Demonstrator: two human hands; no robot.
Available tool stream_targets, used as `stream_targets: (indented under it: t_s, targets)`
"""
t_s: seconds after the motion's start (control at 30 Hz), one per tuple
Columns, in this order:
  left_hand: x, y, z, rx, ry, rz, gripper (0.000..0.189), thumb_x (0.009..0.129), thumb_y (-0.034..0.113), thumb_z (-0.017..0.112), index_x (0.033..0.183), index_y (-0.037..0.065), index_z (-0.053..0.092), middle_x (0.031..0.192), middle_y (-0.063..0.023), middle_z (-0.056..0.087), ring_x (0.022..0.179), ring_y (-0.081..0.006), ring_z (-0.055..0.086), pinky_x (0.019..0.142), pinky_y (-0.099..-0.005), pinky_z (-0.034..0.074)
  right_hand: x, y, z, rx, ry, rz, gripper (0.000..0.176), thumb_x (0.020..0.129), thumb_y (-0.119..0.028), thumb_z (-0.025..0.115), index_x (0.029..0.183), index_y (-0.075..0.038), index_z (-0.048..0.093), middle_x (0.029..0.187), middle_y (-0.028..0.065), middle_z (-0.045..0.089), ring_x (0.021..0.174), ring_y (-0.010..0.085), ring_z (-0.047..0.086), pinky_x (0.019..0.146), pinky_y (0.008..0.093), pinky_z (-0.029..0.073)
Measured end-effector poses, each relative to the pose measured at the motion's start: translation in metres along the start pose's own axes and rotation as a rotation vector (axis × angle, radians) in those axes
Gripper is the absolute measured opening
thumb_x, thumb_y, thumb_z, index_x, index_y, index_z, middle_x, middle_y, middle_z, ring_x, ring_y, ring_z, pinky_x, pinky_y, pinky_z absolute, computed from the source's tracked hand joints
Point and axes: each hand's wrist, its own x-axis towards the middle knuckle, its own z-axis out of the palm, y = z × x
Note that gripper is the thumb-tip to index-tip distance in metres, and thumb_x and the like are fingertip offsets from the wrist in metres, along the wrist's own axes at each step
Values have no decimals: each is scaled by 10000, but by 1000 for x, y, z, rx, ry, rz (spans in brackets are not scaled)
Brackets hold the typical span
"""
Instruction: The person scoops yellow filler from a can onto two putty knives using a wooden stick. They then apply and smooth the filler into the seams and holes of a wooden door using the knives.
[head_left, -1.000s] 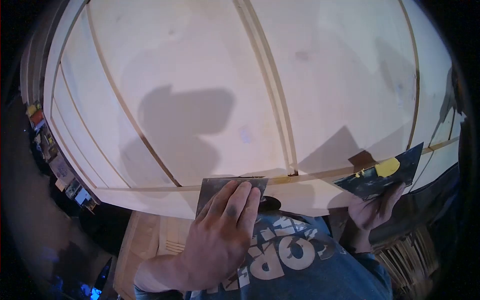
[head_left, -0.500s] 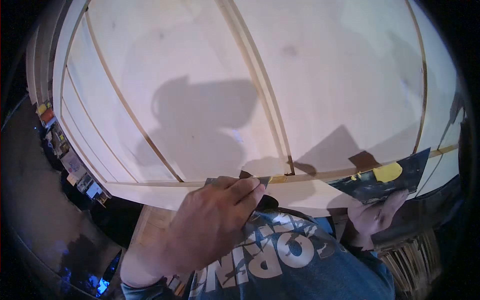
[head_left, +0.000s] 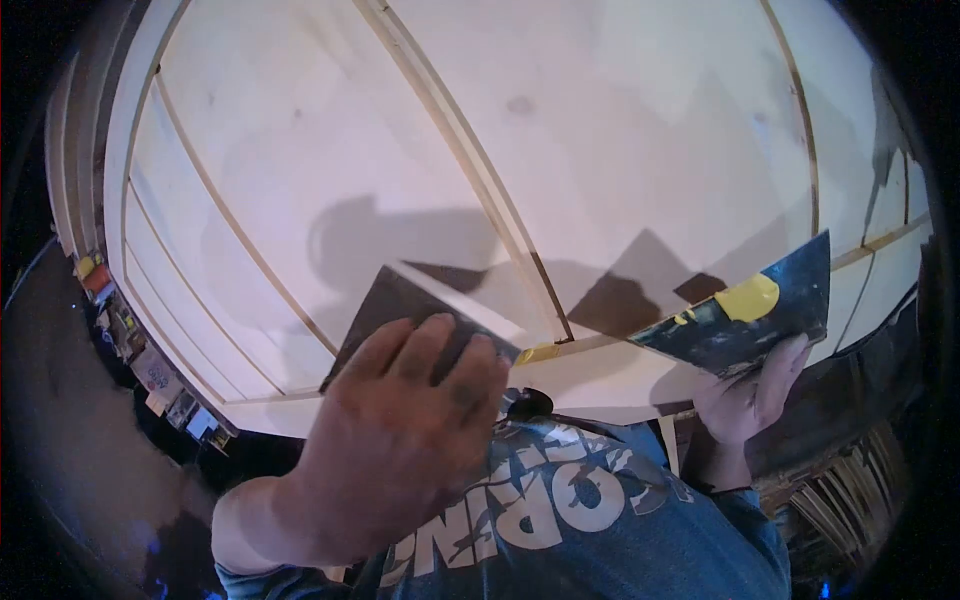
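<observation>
My left hand, seen from the back, is closed on a dark, flat, rectangular spreader. Its fingers press on the spreader's face, and one edge lies close to the front rail of the pale wooden panel. A yellow smear marks the rail beside that edge. My right hand grips a dark flat plate from below, tilted over the panel's front edge. On the plate sits a lump of yellow filler paste, with small dabs next to it.
Wooden strips run across the panel. Boxes and small items line the floor at the left. Several thin boards or slats stand at the lower right, below the panel's edge.
My left hand has lifted and turned the spreader, so more of its dark face shows. My right hand has moved the plate slightly left and up in the view. The panel has shifted left in view.
</observation>
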Motion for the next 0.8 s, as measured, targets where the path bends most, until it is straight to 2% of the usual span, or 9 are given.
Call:
stream_targets:
  t_s: [0.07,0.17,0.27,0.37,0.43,0.53,0.67,0.73,0.8]
  targets:
    - [6,6,5,98,19,62,223,762,132,597,938,9,656,950,-109,561,982,-250,527,860,-366,443,-2,1,6,513,94,278,471,929,-98,497,1346,14,309,1279,227,414,1153,327,470,990,404,381]
    - [15,13,9,218,-17,156,147,760,124,608,842,28,682,928,-90,556,971,-229,520,835,-355,417,2,-4,11,761,127,407,371,985,-202,380,1299,-6,366,1292,158,422,1126,238,492,979,374,395]
    - [20,18,6,243,-155,163,116,758,134,625,786,46,695,949,-72,570,988,-225,521,816,-341,392,9,-8,11,802,51,292,377,1006,-248,305,1278,5,373,1290,126,437,1135,203,489,975,361,403]
    - [19,16,6,228,-250,153,98,758,148,636,771,78,703,955,-60,580,989,-225,524,811,-338,378,15,-8,16,1190,37,252,388,1013,-246,276,1276,26,363,1280,120,454,1150,188,481,979,351,402]
    - [12,11,6,237,-288,151,88,757,157,642,765,97,705,955,-55,586,985,-220,528,815,-349,380,18,-9,17,1285,31,232,394,1015,-241,264,1274,39,362,1271,123,463,1148,178,481,984,345,398]
    - [5,5,7,305,-376,180,85,758,170,643,762,113,705,941,-56,584,969,-215,529,821,-361,378,13,-4,14,1153,53,258,398,1015,-251,252,1285,18,363,1269,132,473,1151,182,487,985,347,408]
    - [-10,0,14,348,-384,164,103,754,175,640,775,94,699,922,-57,575,962,-226,526,828,-374,384,5,-2,11,657,131,392,413,1011,-272,247,1306,-2,355,1298,144,456,1166,205,488,984,365,424]
    - [-18,-6,17,398,-400,165,116,758,171,632,807,85,692,908,-59,569,953,-229,523,831,-381,383,-3,4,9,577,150,415,417,1009,-278,254,1311,-7,355,1308,146,449,1169,210,487,982,372,429]
    - [-26,-13,17,258,-314,1,156,754,102,614,888,59,680,929,-66,574,958,-242,536,825,-391,408,-7,7,10,549,178,416,418,1007,-281,263,1311,-9,359,1308,146,449,1164,212,491,976,377,432]
